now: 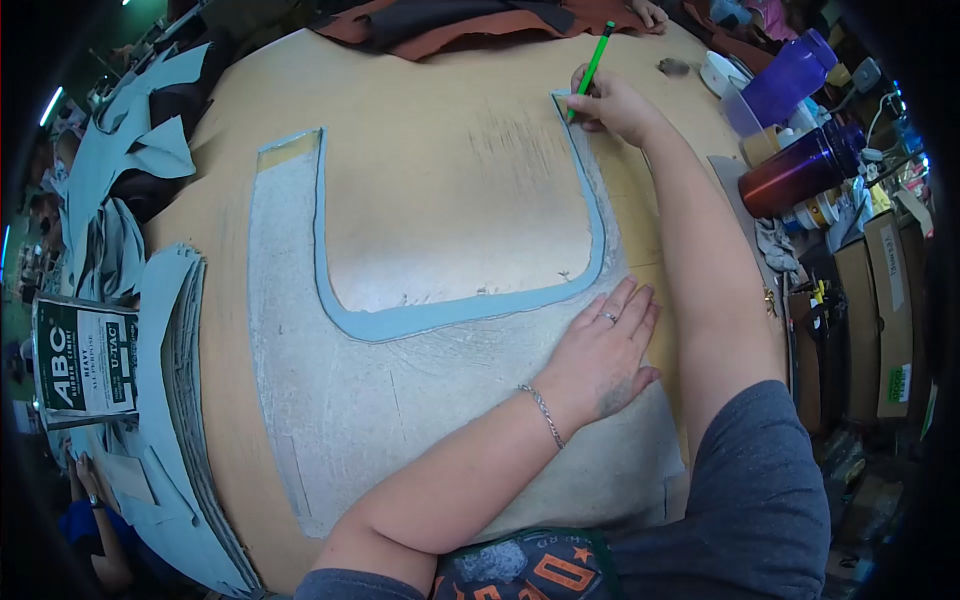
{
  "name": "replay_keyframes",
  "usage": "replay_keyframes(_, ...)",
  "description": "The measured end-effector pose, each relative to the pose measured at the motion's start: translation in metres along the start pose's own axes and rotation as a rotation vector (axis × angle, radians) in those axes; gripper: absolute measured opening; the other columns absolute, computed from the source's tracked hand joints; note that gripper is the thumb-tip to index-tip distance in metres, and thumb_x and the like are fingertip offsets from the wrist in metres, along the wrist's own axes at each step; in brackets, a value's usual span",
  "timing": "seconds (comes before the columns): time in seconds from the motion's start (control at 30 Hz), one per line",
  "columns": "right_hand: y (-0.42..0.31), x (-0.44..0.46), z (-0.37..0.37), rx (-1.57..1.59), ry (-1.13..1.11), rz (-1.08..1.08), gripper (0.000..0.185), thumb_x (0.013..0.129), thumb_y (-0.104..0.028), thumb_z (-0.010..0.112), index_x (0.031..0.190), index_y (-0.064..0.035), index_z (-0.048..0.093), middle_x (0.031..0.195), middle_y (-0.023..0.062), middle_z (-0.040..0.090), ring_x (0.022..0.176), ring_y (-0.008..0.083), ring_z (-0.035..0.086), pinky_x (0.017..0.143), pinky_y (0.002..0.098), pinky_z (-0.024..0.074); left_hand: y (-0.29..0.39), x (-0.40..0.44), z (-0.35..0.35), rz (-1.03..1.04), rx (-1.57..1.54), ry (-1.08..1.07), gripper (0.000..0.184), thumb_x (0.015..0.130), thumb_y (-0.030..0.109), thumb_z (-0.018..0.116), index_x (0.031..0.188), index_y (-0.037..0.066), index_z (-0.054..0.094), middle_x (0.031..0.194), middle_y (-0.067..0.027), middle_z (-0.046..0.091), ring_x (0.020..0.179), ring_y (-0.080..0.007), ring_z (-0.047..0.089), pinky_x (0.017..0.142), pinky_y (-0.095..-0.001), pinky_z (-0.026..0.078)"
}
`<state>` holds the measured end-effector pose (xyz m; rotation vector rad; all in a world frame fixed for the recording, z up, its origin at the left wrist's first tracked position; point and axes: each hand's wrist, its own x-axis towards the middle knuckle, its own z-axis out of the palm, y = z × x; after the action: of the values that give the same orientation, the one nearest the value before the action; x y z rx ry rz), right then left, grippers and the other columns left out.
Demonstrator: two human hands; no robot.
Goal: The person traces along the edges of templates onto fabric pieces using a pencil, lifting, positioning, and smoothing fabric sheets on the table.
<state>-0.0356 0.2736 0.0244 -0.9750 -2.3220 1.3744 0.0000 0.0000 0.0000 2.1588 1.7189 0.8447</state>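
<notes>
A grey U-shaped pattern piece [430, 410] lies flat on the table, its two arms pointing away from me. Light blue sheet material [450, 314] shows beneath it as a band along the inner curve. My left hand [605, 350] rests palm down on the pattern, right of its middle, with fingers stretched out. In my right hand [612, 105] is a slim green pencil [596, 65], gripped near its lower end. The pencil's tip is at the inner edge of the right arm of the U, near its far end.
Stacked light blue sheets [170, 380] stand at the left beside a rubber cement can [88, 360]. Dark and brown material [440, 28] lies along the far edge. A purple bottle [790, 75], a dark red-purple bottle [800, 170] and cardboard boxes [890, 300] stand at the right. Other people's hands show nearby.
</notes>
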Motion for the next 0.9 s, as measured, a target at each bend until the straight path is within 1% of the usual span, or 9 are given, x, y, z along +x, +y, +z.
replay_keyframes(0.07,0.010,0.017,0.002,0.122,0.077,-0.064,0.017,0.081,-0.014,0.058,0.092,-0.0085,0.047,0.078,0.0048,0.057,0.068,0.0109,0.058,0.056,0.0211,0.0475,0.002,0.000,-0.001,-0.001,-0.019,0.020,0.059,0.071,0.032,0.060,0.117,-0.001,0.044,0.124,-0.0143,0.038,0.123,-0.0264,0.029,0.097,-0.0368,0.030)
replay_keyframes(0.17,0.017,0.033,0.020,0.174,0.318,-0.161,0.018,0.081,-0.014,0.058,0.091,-0.0048,0.046,0.077,0.0055,0.057,0.064,0.0097,0.056,0.053,0.0211,0.0458,-0.002,0.002,-0.004,-0.003,0.006,0.017,0.055,0.073,0.031,0.058,0.117,-0.001,0.044,0.124,-0.0132,0.038,0.122,-0.0264,0.030,0.097,-0.0368,0.031)
replay_keyframes(0.27,0.008,0.010,0.024,0.523,0.426,-0.176,0.020,0.080,-0.015,0.060,0.089,-0.0023,0.047,0.074,0.0063,0.057,0.062,0.0095,0.055,0.051,0.0210,0.0433,-0.003,0.001,-0.005,-0.003,-0.003,0.008,0.056,0.074,0.032,0.057,0.117,-0.001,0.044,0.125,-0.0125,0.038,0.123,-0.0258,0.029,0.097,-0.0366,0.030)
replay_keyframes(0.43,-0.008,-0.093,0.017,0.295,0.129,-0.029,0.018,0.076,-0.015,0.064,0.082,-0.0037,0.051,0.069,0.0043,0.057,0.056,0.0093,0.051,0.050,0.0217,0.0392,-0.003,-0.001,0.001,-0.014,-0.007,0.010,0.058,0.074,0.035,0.056,0.119,0.000,0.042,0.127,-0.0126,0.036,0.124,-0.0247,0.027,0.098,-0.0372,0.029)
replay_keyframes(0.5,-0.023,-0.135,0.026,0.273,0.029,0.079,0.017,0.075,-0.013,0.065,0.080,-0.0037,0.052,0.069,0.0029,0.056,0.058,0.0079,0.050,0.052,0.0215,0.0393,-0.003,-0.001,0.003,-0.015,-0.005,0.014,0.058,0.075,0.035,0.055,0.120,0.000,0.041,0.128,-0.0128,0.035,0.124,-0.0249,0.026,0.098,-0.0375,0.028)
replay_keyframes(0.6,-0.013,-0.158,0.038,0.216,-0.127,0.090,0.017,0.077,-0.012,0.063,0.084,-0.0053,0.049,0.074,0.0016,0.055,0.066,0.0087,0.054,0.058,0.0205,0.0416,-0.002,-0.001,0.003,-0.022,0.059,0.000,0.058,0.076,0.037,0.053,0.120,0.001,0.041,0.127,-0.0134,0.036,0.123,-0.0251,0.028,0.098,-0.0375,0.027)
replay_keyframes(0.7,-0.020,-0.166,0.055,0.282,-0.158,0.083,0.017,0.075,-0.011,0.064,0.079,-0.0027,0.051,0.068,0.0016,0.055,0.064,0.0071,0.052,0.058,0.0220,0.0422,-0.001,-0.001,0.000,-0.051,0.054,-0.071,0.059,0.077,0.039,0.052,0.120,0.001,0.040,0.126,-0.0138,0.037,0.122,-0.0253,0.029,0.098,-0.0377,0.027)
replay_keyframes(0.8,-0.017,-0.167,0.054,0.137,-0.162,0.014,0.016,0.075,-0.008,0.063,0.077,-0.0025,0.049,0.069,0.0008,0.054,0.065,0.0085,0.051,0.060,0.0239,0.0426,-0.001,0.001,-0.003,-0.045,0.061,-0.145,0.059,0.077,0.039,0.052,0.121,0.001,0.039,0.125,-0.0134,0.037,0.121,-0.0253,0.030,0.098,-0.0381,0.027)
replay_keyframes(0.9,-0.014,-0.163,0.035,-0.013,-0.190,-0.008,0.016,0.076,-0.007,0.062,0.081,-0.0045,0.048,0.075,0.0002,0.052,0.070,0.0080,0.050,0.065,0.0238,0.0422,-0.002,0.000,0.002,-0.020,0.054,-0.013,0.059,0.077,0.038,0.053,0.122,0.001,0.039,0.126,-0.0131,0.037,0.123,-0.0254,0.029,0.098,-0.0377,0.027)
